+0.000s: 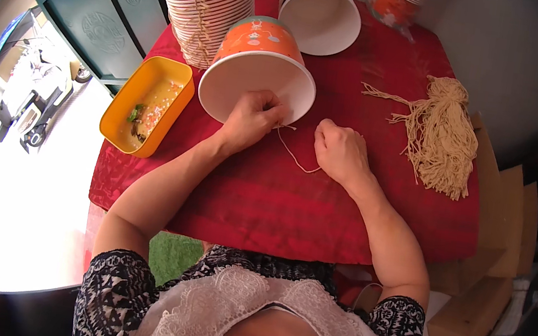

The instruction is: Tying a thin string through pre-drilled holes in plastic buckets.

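Observation:
An orange paper tub (258,37) with pale printed figures lies tipped on the red-covered table, its white mouth toward me. My left hand (253,122) is closed at the tub's lower rim. From its fingers a thin beige string (296,162) sags across to my right hand (341,152), which is closed around the other part of it. A short string end sticks out beside the left fingers. Whether the left fingers also pinch the rim, I cannot tell. Farther right lies a thick bundle of beige strings (444,141), its loose strands fanning toward the middle.
Nested orange tubs (214,30) stand in a tall stack at the back left, strings hanging down its side. A yellow plastic container (176,110) holds small scraps. White-mouthed tubs (324,21) lie at the back. Cardboard boxes (481,294) stand right of the table (262,218).

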Demonstrator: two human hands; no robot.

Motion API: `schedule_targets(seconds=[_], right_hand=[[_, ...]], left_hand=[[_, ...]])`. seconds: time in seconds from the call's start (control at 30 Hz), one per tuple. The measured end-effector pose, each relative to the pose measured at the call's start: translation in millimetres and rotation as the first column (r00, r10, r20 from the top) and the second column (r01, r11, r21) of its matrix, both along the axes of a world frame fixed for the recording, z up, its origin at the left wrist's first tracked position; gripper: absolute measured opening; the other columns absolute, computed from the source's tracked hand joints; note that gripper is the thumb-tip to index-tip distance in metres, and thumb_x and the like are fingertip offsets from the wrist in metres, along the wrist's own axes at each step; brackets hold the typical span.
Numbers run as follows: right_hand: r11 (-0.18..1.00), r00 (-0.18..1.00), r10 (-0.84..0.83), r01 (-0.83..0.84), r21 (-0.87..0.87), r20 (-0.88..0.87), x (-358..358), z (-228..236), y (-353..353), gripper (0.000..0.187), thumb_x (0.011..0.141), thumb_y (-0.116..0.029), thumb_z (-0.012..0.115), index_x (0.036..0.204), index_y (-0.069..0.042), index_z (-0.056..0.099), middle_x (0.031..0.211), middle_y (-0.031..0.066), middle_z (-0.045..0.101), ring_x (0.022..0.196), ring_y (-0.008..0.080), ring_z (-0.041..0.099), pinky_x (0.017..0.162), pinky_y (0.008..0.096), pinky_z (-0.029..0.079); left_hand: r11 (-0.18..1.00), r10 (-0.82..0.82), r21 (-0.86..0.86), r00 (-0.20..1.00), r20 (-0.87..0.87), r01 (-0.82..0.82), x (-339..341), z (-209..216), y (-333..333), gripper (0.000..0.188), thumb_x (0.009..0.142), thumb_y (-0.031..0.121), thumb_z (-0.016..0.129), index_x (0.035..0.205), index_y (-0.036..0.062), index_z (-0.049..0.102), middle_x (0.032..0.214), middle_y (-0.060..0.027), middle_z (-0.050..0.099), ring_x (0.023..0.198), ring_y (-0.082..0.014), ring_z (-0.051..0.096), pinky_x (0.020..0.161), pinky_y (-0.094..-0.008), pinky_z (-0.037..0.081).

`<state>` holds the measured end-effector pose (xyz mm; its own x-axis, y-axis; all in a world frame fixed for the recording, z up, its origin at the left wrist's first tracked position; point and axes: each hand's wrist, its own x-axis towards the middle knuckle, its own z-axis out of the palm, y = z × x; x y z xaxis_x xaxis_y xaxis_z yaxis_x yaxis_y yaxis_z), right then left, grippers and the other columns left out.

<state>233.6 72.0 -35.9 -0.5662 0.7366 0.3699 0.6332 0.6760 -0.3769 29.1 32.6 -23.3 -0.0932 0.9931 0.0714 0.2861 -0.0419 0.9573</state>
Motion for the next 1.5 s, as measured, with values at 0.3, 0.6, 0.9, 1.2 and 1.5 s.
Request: schedule_targets(seconds=[0.3, 0.6, 0.9, 1.2, 1.5], right_hand=[[0.997, 0.93, 0.067, -0.048, 0.06, -0.36, -23.1, 1.1, -25.6, 0.019, 0.083, -0.012, 0.067, 0.087, -0.002, 0.051, 0.076, 0.0161, 0.063, 0.06, 0.0338, 0.063, 0.052, 0.0424, 0.05], [0.535, 0.826, -0.132, -0.406, -0.741, -0.548, -26.7, 26.0, -40.3, 0.014, 0.085, -0.002, 0.06, 0.095, -0.001, 0.051, 0.074, 0.0056, 0.063, 0.054, 0.0097, 0.056, 0.047, 0.0277, 0.045], [0.989, 0.899, 0.109, -0.142, -0.047, -0.425, -8.2, 17.2, -10.6, 0.009, 0.079, -0.004, 0.067, 0.073, 0.0, 0.061, 0.067, 0.0103, 0.057, 0.056, 0.0213, 0.056, 0.051, 0.0325, 0.046], [0.998, 0.927, 0.0, -0.023, -0.056, -0.375, -24.9, 3.5, -12.2, 0.011, 0.081, -0.01, 0.068, 0.083, -0.002, 0.062, 0.082, 0.0134, 0.058, 0.066, 0.0294, 0.061, 0.058, 0.0398, 0.051], [1.0, 0.942, 0.031, -0.031, 0.007, -0.334, -28.6, -3.2, -7.4, 0.008, 0.082, -0.001, 0.06, 0.077, 0.001, 0.055, 0.077, 0.0171, 0.056, 0.066, 0.036, 0.059, 0.058, 0.0442, 0.049]], left_hand=[[0.996, 0.094, -0.012, 0.972, 0.215, -0.093, 15.4, -1.3, -1.1, 0.019, 0.088, 0.013, 0.059, 0.075, -0.0012, 0.06, 0.06, -0.0038, 0.056, 0.05, -0.0091, 0.049, 0.044, -0.0242, 0.038], [0.994, 0.1, -0.001, 0.918, 0.385, -0.108, 16.6, -5.3, -2.3, 0.021, 0.09, 0.014, 0.057, 0.077, -0.0021, 0.06, 0.059, -0.0052, 0.056, 0.046, -0.0098, 0.049, 0.041, -0.023, 0.037], [0.996, 0.093, -0.036, 0.928, 0.361, -0.085, 18.3, 1.1, -3.5, 0.02, 0.09, 0.015, 0.057, 0.077, 0.0006, 0.06, 0.061, -0.0041, 0.056, 0.049, -0.0096, 0.049, 0.043, -0.0224, 0.037], [0.996, 0.087, -0.027, 0.925, 0.37, -0.082, 18.6, -2.7, -3.0, 0.019, 0.091, 0.015, 0.057, 0.079, 0.0006, 0.06, 0.064, -0.0048, 0.058, 0.049, -0.0099, 0.049, 0.043, -0.0223, 0.037], [1.0, -0.01, 0.015, 0.908, 0.42, 0.004, 16.5, -3.4, -4.9, 0.02, 0.092, 0.017, 0.057, 0.08, 0.0022, 0.061, 0.067, -0.0029, 0.056, 0.052, -0.0084, 0.049, 0.045, -0.0213, 0.037]])
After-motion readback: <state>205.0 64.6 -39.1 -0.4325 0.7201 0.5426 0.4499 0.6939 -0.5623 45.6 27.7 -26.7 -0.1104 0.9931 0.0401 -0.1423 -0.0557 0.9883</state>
